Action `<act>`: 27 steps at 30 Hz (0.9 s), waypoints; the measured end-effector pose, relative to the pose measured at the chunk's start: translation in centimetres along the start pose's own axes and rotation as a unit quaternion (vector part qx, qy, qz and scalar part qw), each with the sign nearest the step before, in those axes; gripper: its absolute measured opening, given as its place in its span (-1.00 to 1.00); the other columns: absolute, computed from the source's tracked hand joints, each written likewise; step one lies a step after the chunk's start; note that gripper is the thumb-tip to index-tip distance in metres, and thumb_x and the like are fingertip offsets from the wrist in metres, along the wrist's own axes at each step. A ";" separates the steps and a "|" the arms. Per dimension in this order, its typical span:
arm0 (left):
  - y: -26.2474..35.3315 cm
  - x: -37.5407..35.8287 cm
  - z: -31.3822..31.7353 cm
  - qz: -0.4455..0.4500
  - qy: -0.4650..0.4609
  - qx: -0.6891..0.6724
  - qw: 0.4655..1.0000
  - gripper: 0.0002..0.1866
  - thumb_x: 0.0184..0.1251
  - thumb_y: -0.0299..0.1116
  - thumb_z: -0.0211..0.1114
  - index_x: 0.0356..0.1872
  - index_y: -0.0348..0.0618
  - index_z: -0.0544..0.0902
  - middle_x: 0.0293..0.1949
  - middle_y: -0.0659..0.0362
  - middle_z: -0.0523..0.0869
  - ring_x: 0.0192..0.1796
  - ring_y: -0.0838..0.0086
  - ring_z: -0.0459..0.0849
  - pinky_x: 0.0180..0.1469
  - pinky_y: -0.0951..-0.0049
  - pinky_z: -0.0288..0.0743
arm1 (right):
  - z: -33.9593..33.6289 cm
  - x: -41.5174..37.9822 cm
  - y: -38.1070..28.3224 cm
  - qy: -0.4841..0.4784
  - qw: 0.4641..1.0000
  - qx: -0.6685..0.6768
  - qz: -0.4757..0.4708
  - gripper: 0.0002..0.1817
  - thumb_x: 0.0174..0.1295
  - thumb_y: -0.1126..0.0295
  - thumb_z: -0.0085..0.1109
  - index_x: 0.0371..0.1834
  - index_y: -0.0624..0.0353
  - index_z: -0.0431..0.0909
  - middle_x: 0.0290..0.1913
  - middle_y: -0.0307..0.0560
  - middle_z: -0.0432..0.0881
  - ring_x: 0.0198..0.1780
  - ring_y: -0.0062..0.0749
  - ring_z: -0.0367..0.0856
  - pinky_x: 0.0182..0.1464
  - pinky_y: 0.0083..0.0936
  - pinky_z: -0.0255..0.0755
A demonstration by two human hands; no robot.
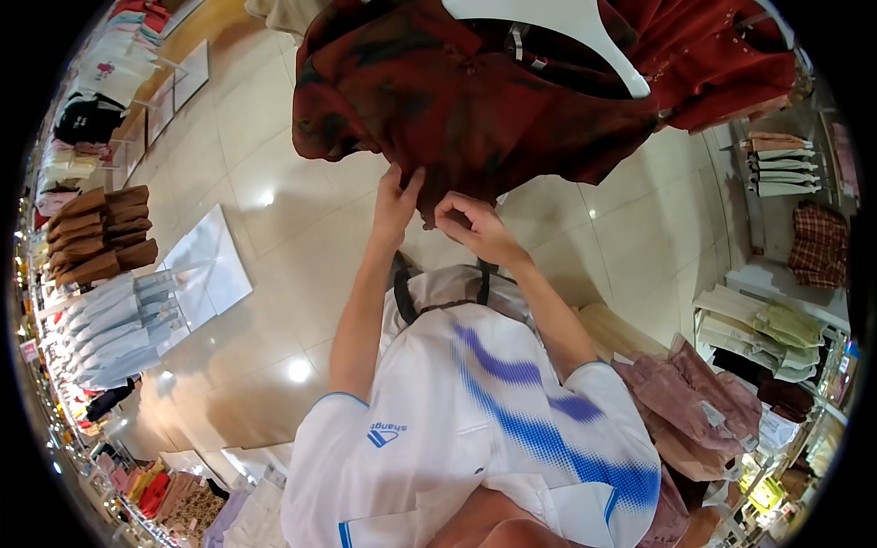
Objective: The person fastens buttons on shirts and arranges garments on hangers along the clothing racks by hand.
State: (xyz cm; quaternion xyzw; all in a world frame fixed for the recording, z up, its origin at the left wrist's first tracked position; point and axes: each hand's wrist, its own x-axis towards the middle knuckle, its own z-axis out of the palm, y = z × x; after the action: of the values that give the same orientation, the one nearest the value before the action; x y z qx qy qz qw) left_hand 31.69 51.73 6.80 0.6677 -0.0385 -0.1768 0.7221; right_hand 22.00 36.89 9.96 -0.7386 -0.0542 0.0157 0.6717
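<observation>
A dark red patterned blouse (438, 100) hangs from a white hanger (585, 46) at the top middle. My left hand (396, 205) pinches the lower left edge of the blouse between thumb and fingers. Just right of it, my right hand (475, 226) has its fingers curled against the bottom of the same blouse, thumb and forefinger bent into a loop. Whether cloth lies between those fingertips is too small to tell. Part of the blouse's lower edge hangs between both hands.
Another red garment (722, 64) hangs at the upper right. Brown clothes (100, 233) and pale blue clothes (123, 320) hang on the left. A white platform (215, 269) stands on the tiled floor (274, 228). Pink garments (690, 397) hang close by my right side.
</observation>
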 end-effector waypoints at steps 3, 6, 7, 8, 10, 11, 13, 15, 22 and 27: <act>0.1 0.0 -0.4 0.001 -0.036 -0.081 0.996 -0.81 0.46 -0.34 0.24 -0.26 -0.29 0.61 -0.37 0.37 0.60 -0.29 0.73 0.47 -0.18 0.57 0.40 | -0.6 -0.4 1.3 0.060 0.995 -0.055 0.055 -0.93 0.32 0.48 0.18 -0.24 0.23 0.51 -0.34 -0.28 0.51 -0.33 -0.66 0.39 -0.30 -0.66 0.35; 0.3 -0.8 -0.7 -0.021 -0.059 -0.124 0.990 -0.79 0.48 -0.30 0.23 -0.24 -0.27 0.65 -0.34 0.36 0.65 -0.24 0.75 0.51 -0.12 0.57 0.42 | -1.8 -1.1 2.2 0.057 0.987 -0.075 0.131 -0.90 0.31 0.46 0.20 -0.24 0.25 0.52 -0.35 -0.24 0.55 -0.31 -0.62 0.47 -0.31 -0.62 0.38; 0.3 -1.0 -0.8 -0.026 -0.073 -0.120 0.990 -0.78 0.49 -0.28 0.24 -0.23 -0.25 0.66 -0.33 0.33 0.67 -0.23 0.74 0.53 -0.12 0.58 0.43 | -2.0 -1.1 2.2 0.058 0.987 -0.075 0.129 -0.90 0.31 0.46 0.20 -0.24 0.25 0.52 -0.35 -0.24 0.55 -0.31 -0.62 0.47 -0.31 -0.62 0.38; 0.2 -1.1 -0.9 -0.031 -0.087 -0.117 0.989 -0.77 0.49 -0.25 0.24 -0.22 -0.24 0.67 -0.32 0.31 0.69 -0.21 0.73 0.56 -0.13 0.59 0.43 | -2.1 -1.2 2.1 0.082 0.989 -0.106 0.070 -0.90 0.32 0.45 0.19 -0.21 0.25 0.53 -0.30 -0.21 0.58 -0.31 -0.57 0.51 -0.29 -0.59 0.42; 0.1 -1.3 -1.4 -0.037 -0.111 -0.098 0.988 -0.76 0.49 -0.24 0.23 -0.22 -0.24 0.67 -0.32 0.30 0.70 -0.23 0.71 0.57 -0.16 0.60 0.44 | -2.2 -0.7 0.1 0.108 0.985 -0.137 0.008 -0.88 0.32 0.44 0.19 -0.18 0.26 0.54 -0.25 -0.19 0.60 -0.31 -0.52 0.55 -0.27 -0.57 0.46; -0.4 -1.2 -1.7 -0.041 -0.124 -0.089 0.987 -0.75 0.50 -0.24 0.23 -0.22 -0.25 0.67 -0.32 0.29 0.70 -0.23 0.70 0.57 -0.17 0.60 0.45 | -2.1 -0.1 -1.9 0.157 0.970 -0.184 -0.021 -0.84 0.26 0.41 0.22 -0.14 0.19 0.55 -0.17 -0.18 0.60 -0.29 -0.44 0.58 -0.23 -0.50 0.48; -1.8 -1.0 -2.4 -0.033 -0.153 -0.037 0.987 -0.75 0.51 -0.26 0.20 -0.22 -0.27 0.66 -0.34 0.27 0.70 -0.28 0.69 0.56 -0.24 0.60 0.44 | -2.0 1.4 -6.0 0.208 0.949 -0.230 -0.051 -0.78 0.21 0.38 0.25 -0.10 0.13 0.56 -0.09 -0.18 0.60 -0.28 -0.35 0.62 -0.19 -0.43 0.51; -1.5 -1.4 -2.1 -0.021 -0.172 0.008 0.985 -0.75 0.53 -0.28 0.17 -0.23 -0.28 0.65 -0.36 0.26 0.70 -0.33 0.69 0.54 -0.30 0.60 0.42 | -1.7 2.8 -8.4 0.135 0.800 -0.503 -0.299 -0.68 0.06 0.36 0.27 -0.07 0.07 0.57 0.03 -0.24 0.57 -0.24 -0.38 0.60 -0.14 -0.41 0.50; 0.1 -1.9 -0.8 0.020 -0.078 0.014 0.997 -0.77 0.54 -0.33 0.11 -0.26 -0.26 0.63 -0.49 0.42 0.47 -0.43 0.74 0.35 -0.39 0.58 0.29 | -2.7 4.0 -7.4 -0.038 0.680 -0.707 -0.194 -0.51 -0.02 0.34 0.24 0.09 0.09 0.59 0.26 -0.21 0.52 -0.15 -0.39 0.57 -0.17 -0.50 0.46; -0.5 -1.9 -1.1 -0.015 -0.068 -0.012 0.998 -0.70 0.53 -0.25 0.13 -0.33 -0.29 0.63 -0.51 0.38 0.52 -0.43 0.70 0.42 -0.35 0.55 0.34 | -3.2 2.7 -5.6 -0.072 0.667 -0.667 -0.323 -0.53 0.07 0.33 0.18 0.12 0.08 0.58 0.30 -0.23 0.48 0.00 -0.36 0.51 -0.08 -0.47 0.46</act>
State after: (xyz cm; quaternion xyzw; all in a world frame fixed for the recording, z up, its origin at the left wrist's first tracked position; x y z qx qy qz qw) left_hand 30.10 53.37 6.57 0.6462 -0.0754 -0.2327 0.7229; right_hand 24.66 34.52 16.02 -0.9223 -0.3340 -0.1895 -0.0433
